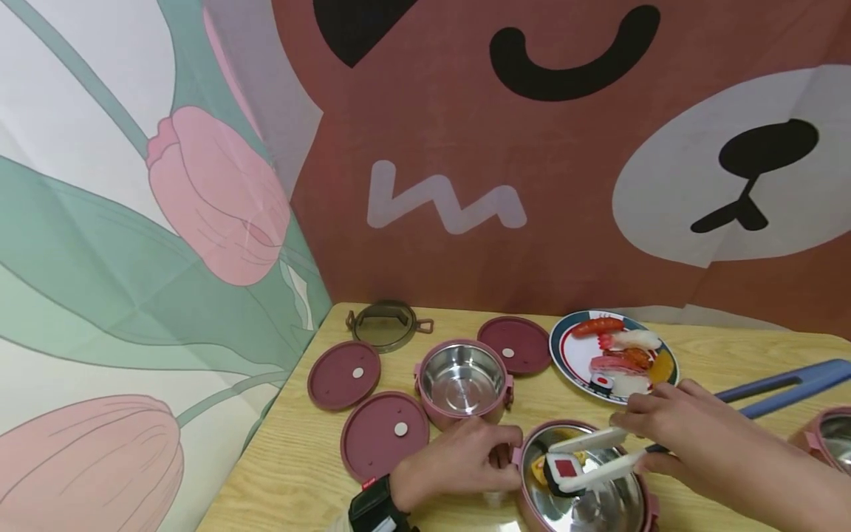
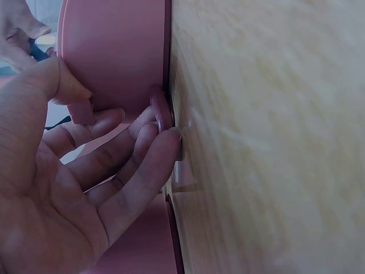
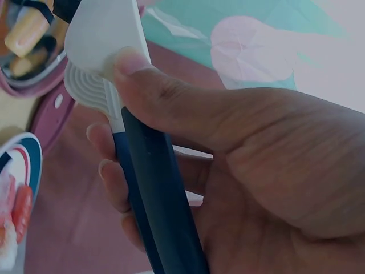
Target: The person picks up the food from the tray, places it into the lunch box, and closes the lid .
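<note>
Lower right: your right hand point(image 1: 698, 437) grips tongs point(image 1: 606, 473) pinching a sushi roll point(image 1: 566, 468), likely light, soft; hold its sides. Lower centre: your left hand point(image 1: 459, 459) pinches pot handle point(image 1: 516, 456).

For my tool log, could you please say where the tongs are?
In the head view's lower right, the right hand holds the tongs, their tips at a sushi roll over a pink pot.

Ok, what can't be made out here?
Head view: far-right bowl, cut off by the right edge.
Head view: yellow food, partly hidden by the sushi roll.
Left wrist view: inside of the near bowl, hidden by its own wall.
Right wrist view: tips of the tongs, cut off by the top edge.
</note>
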